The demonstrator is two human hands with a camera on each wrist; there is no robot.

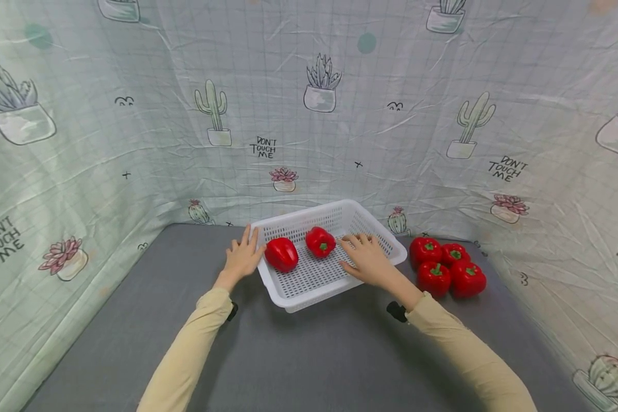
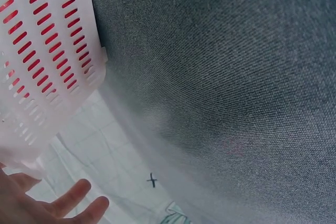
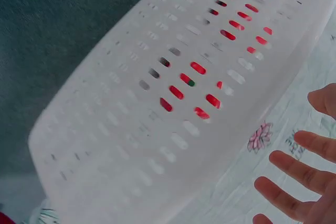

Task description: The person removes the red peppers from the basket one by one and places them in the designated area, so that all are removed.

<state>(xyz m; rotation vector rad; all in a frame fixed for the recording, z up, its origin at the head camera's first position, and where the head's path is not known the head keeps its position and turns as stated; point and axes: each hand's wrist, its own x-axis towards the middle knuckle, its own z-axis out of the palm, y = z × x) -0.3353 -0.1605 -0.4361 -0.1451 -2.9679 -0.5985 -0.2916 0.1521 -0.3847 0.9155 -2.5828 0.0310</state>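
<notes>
A white perforated plastic basket [image 1: 316, 296] sits at an angle on the grey table, with two red bell peppers inside. One pepper [image 1: 281, 254] lies on its side near the left wall; the other [image 1: 320, 242] shows its green stem. At the left rim is my left hand [image 1: 242, 256], fingers spread and its thumb side right at the edge. My right hand [image 1: 367, 260] hovers over the right part of the basket, fingers spread and holding nothing. From the right wrist, the basket's wall [image 3: 121, 145] shows red through its slots, with the right fingers [image 3: 302, 171] apart from it.
Several red bell peppers [image 1: 445, 268] stand grouped on the table to the right of the basket. A cactus-print cloth [image 1: 309, 143] hangs behind and along both sides of the grey table [image 1: 298, 360].
</notes>
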